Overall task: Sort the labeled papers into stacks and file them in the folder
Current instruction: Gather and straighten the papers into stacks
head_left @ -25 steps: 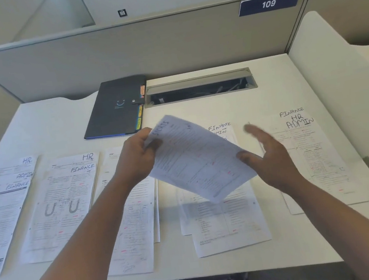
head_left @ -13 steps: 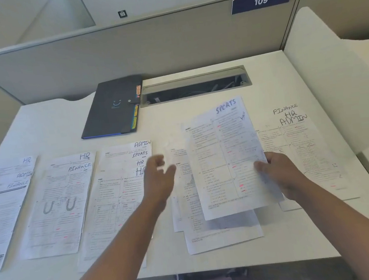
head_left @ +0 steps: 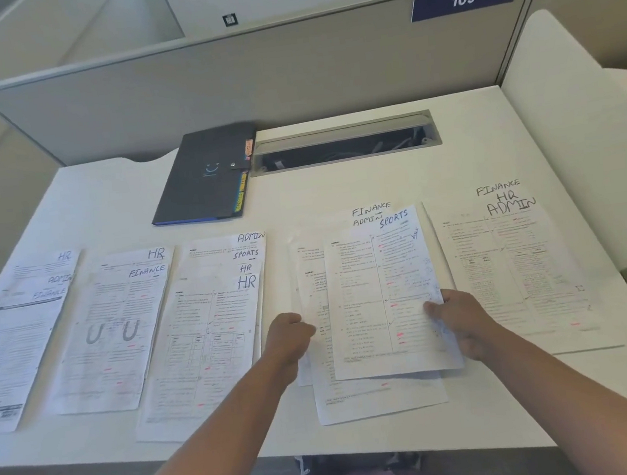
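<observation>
Your right hand pinches the right edge of the SPORTS sheet, thumb on top, and that sheet lies on the stack headed FINANCE and ADMIN, a little right of the middle of the desk and near its front edge. Your left hand is curled at the left edge of that same stack; you cannot tell from here whether it grips a page or only rests there. Four more stacks lie in a row along the front edge: one at the far left corner, one with two U shapes printed on it, one headed ADMIN, SPORTS, HR, and one towards the right edge headed FINANCE, HR, ADMIN. The dark folder lies closed near the back edge, its coloured tabs just beside the cable tray.
</observation>
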`<state>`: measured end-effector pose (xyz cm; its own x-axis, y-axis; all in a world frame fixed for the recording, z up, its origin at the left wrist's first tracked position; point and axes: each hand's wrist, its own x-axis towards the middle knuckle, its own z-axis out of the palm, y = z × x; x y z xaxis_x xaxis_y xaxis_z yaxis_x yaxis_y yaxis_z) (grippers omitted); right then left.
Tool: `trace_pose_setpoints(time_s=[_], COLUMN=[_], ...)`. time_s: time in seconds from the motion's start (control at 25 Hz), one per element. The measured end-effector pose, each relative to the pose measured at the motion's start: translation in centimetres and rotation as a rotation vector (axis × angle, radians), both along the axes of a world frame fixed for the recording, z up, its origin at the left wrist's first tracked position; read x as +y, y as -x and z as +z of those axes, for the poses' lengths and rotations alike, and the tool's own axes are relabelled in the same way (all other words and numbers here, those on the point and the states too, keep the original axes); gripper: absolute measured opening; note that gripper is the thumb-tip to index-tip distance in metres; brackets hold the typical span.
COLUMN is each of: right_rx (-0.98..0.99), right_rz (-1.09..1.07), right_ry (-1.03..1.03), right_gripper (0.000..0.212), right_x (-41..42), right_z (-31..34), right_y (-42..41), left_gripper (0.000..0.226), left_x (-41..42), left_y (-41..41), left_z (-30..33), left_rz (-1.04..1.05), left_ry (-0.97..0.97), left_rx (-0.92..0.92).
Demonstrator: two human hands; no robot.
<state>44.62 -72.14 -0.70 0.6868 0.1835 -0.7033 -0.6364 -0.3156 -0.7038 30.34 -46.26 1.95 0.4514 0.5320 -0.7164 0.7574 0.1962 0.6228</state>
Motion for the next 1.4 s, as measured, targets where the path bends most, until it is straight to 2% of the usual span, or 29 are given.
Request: trace_pose_setpoints(time_s=[0.2, 0.28, 0.4, 0.56, 0.68, 0.76, 0.88, 1.0, 1.16, 1.32, 1.4], right_rx=[-0.014, 0.011, 0.012, -0.124, -0.242, -0.269, -0.262, -0.195, -0.060, 0.002, 0.000], right_rz=[-0.005, -0.022, -0.070, -0.069, -0.057, -0.049, -0.016, 0.012, 0.048, 0.121, 0.188], right_ry=[-0.009, -0.033, -0.072, -0.054, -0.038, -0.046, -0.079, -0.191, -0.365, -0.508, -0.516], right_gripper=[0.010, 0.012, 0.015, 0.019, 0.021, 0.021, 0.020, 0.019, 0.021, 0.020, 0.020], right_x=[-0.1, -0.4, -1.0, -1.4, -1.6, -1.4, -0.6, 0.5, 1.9, 2.6, 2.7], right_z=[-0.2, -0.1, 0.2, 1.3, 2.3, 2.7, 3.2, 3.8, 4.7, 5.5, 6.1], right_y=[0.2, 0.2, 0.0, -1.0, -1.9, -2.2, -2.0, -1.1, 0.2, 1.6, 2.1], left_gripper=[0.007, 0.010, 0.012, 0.009, 0.011, 0.012, 0.014, 0.014, 0.014, 0.011, 0.011], left_x=[-0.5, -0.5, 0.5, 4.1, 6.7, 7.4, 7.5, 6.8, 4.9, 3.7, 3.1], left_y=[-0.4, -0.5, -1.0, -0.9, -0.4, -0.1, -0.2, -0.9, -1.6, -1.7, -1.8], left_z=[-0.1, 0.6, 2.8, 7.9, 11.9, 14.3, 15.7, 14.1, 10.5, 8.1, 7.4], left_rz=[0.071, 0.093, 0.058, -0.113, -0.131, -0.131, -0.055, 0.019, 0.094, 0.181, 0.231], left_ry=[0.020, -0.054, -0.319, -0.625, -0.716, -0.657, -0.438, -0.299, -0.217, -0.124, -0.029], left_rx=[-0.077, -0.122, -0.192, -0.325, -0.411, -0.490, -0.569, -0.480, -0.361, -0.342, -0.351])
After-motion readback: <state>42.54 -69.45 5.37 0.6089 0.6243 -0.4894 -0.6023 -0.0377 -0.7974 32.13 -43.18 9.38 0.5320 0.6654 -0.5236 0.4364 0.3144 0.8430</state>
